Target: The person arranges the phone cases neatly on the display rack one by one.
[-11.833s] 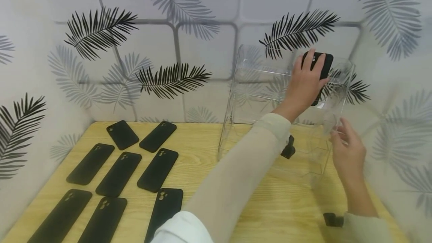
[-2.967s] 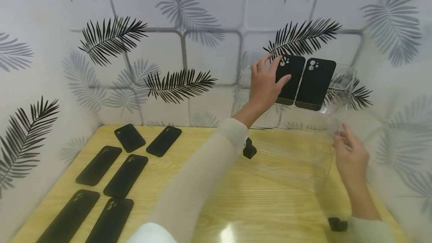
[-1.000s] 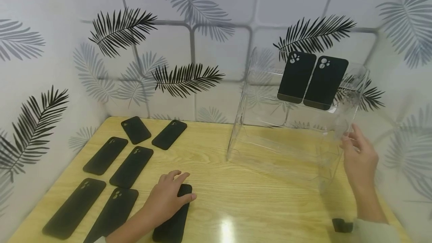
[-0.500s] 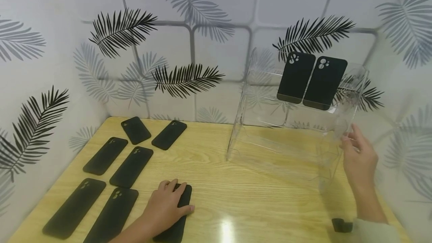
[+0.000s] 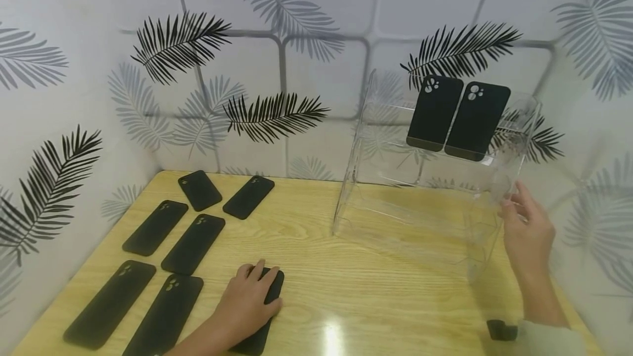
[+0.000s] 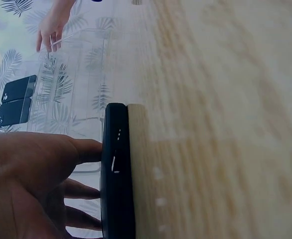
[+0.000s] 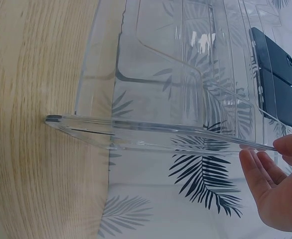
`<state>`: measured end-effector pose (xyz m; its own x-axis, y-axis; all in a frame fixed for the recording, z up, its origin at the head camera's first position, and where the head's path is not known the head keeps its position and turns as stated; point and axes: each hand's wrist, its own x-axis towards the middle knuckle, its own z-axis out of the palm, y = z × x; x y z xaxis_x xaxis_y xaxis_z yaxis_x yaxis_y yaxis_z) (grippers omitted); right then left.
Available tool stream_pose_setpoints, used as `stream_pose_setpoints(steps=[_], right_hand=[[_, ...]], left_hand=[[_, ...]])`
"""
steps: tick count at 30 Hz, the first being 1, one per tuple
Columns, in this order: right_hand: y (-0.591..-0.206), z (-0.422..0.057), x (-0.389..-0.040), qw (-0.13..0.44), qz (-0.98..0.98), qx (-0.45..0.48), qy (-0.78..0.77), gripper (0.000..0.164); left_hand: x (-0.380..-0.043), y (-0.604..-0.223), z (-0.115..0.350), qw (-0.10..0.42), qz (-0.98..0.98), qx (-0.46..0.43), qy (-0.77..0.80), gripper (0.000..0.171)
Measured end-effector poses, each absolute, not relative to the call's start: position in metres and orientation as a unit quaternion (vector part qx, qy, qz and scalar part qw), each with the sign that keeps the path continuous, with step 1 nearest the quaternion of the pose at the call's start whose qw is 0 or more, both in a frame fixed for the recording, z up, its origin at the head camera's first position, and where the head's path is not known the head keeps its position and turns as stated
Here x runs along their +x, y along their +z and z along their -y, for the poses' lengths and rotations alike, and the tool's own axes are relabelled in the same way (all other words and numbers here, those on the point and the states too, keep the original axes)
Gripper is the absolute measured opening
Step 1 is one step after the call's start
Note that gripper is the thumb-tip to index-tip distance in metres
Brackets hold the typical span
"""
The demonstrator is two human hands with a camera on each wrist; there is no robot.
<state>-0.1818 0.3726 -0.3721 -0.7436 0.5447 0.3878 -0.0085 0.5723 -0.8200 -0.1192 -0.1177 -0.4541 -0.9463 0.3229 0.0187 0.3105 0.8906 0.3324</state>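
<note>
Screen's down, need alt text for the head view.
A left hand rests on a black phone case on a wooden table, while the right hand pinches the side edge of a clear rack. Two more cases stand side by side high on the rack, and six others lie on the table's left side.

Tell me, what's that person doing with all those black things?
The person's left hand is touching a black phone case on the wooden table, and their right hand is pinching the side edge of a clear stand. Right now, two phone cases sit side by side up on the stand, and six others lie on the table.
</note>
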Motion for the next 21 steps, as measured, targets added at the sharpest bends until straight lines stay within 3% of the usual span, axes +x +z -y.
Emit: stream_pose_setpoints(steps=[9, 21], right_hand=[[-0.371, -0.374, -0.179, 0.316, 0.828, -0.163, 0.434, 0.049], [-0.371, -0.373, -0.18, 0.326, 0.824, -0.147, 0.44, 0.049]], left_hand=[[-0.122, -0.453, 0.109, -0.014, -0.966, 0.158, 0.204, 0.054], [-0.143, -0.423, 0.093, -0.128, -0.947, 0.183, 0.232, 0.055]])
